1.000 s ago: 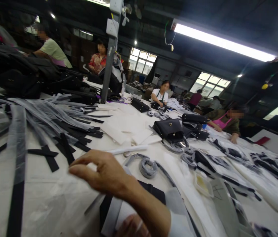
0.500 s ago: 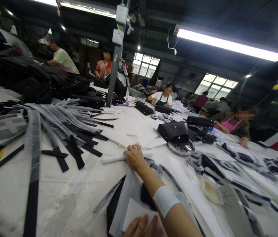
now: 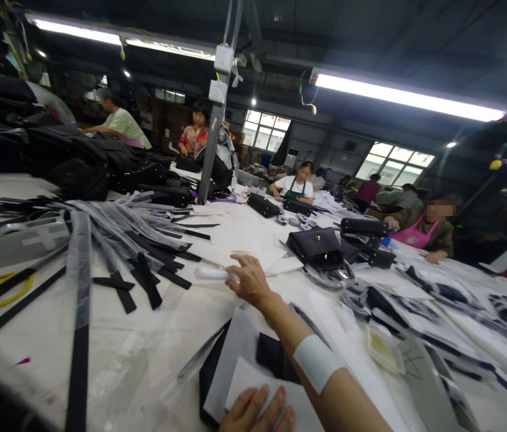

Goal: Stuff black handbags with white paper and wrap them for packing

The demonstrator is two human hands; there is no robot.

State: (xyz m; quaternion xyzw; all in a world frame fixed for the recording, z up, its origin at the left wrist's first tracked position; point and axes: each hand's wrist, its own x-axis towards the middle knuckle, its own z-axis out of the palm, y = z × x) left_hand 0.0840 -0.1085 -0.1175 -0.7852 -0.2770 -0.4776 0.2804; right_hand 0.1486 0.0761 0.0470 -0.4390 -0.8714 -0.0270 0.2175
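My right hand [image 3: 249,279] reaches forward over the table with its fingers stretched apart. It touches a white rolled sheet [image 3: 212,273], whose right part is hidden behind the hand. A pale patch is wrapped round my right forearm. Low in the view, my left hand [image 3: 260,411] lies flat with fingers spread on a white paper sheet [image 3: 246,381]. Under that sheet is a black bag [image 3: 209,375] partly covered with pale grey wrapping [image 3: 228,351]; my right arm hides some of it.
Plastic-wrapped black straps [image 3: 120,231] fan out on the left, near a yellow loop [image 3: 23,294]. A black handbag [image 3: 316,246] stands beyond my right hand. A clear plastic tub [image 3: 386,348] sits at right. A metal post [image 3: 210,150] rises behind. Several co-workers are around the table.
My right hand's fingers have loosened from round the white roll and spread. The roll lies slightly farther away. My left hand stays on the paper. The view has shifted a little.
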